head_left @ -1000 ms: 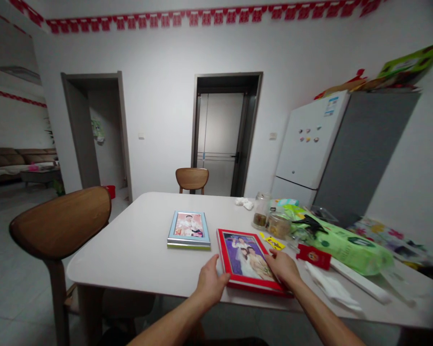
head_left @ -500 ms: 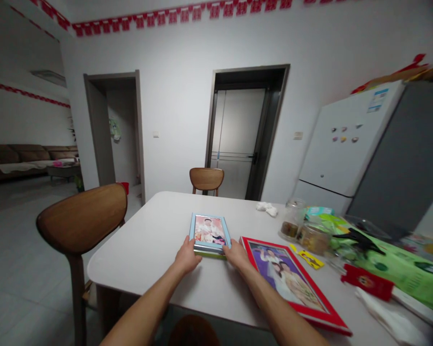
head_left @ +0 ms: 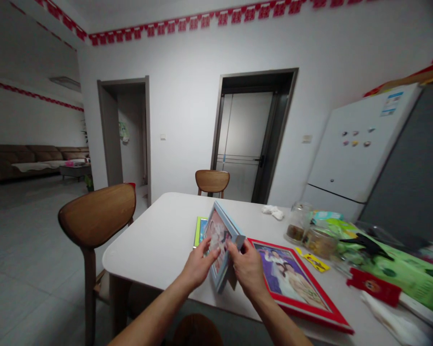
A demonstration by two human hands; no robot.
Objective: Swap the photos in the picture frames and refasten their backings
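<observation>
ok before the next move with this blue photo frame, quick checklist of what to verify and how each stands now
1. Both hands on the blue photo frame: ok; left hand touches the picture side, right hand is at the edge nearer the red frame.
2. Blue photo frame's lower edge off the table: cannot tell.
3. Green-edged frame fully in sight: not ok; the blue photo frame hides much of it.
4. Red frame lying face up: ok.
5. Red frame free of the right forearm: cannot tell; they overlap in view.
6. Tall glass jar upright: ok.
</observation>
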